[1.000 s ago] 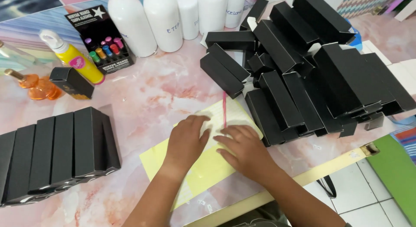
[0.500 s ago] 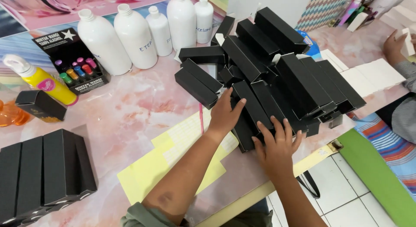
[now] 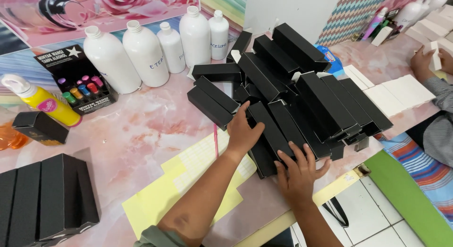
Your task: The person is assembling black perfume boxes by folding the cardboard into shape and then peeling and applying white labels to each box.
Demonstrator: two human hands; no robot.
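A big loose pile of long black boxes (image 3: pixel 288 96) lies on the pink marbled table (image 3: pixel 141 134). My left hand (image 3: pixel 243 131) rests on the near left edge of the pile, its fingers curled over one black box (image 3: pixel 269 134). Spread flat, my right hand (image 3: pixel 299 174) presses against the pile's front boxes near the table edge. Neither hand has lifted a box. Yellow paper sheets (image 3: pixel 188 181) lie under my left forearm, with a thin pink pen (image 3: pixel 216 139) on them.
A row of standing black boxes (image 3: pixel 45 195) sits at the near left. White bottles (image 3: pixel 151 51), a black display box of small coloured vials (image 3: pixel 78 84), a yellow bottle (image 3: pixel 47 105) and one black box (image 3: pixel 40 127) stand behind. Another person's hands (image 3: pixel 424 61) handle white boxes (image 3: pixel 391 94) far right.
Both my hands left the yellow paper and moved up to the black box pile. The left went to the pile's left edge, the right to its front.
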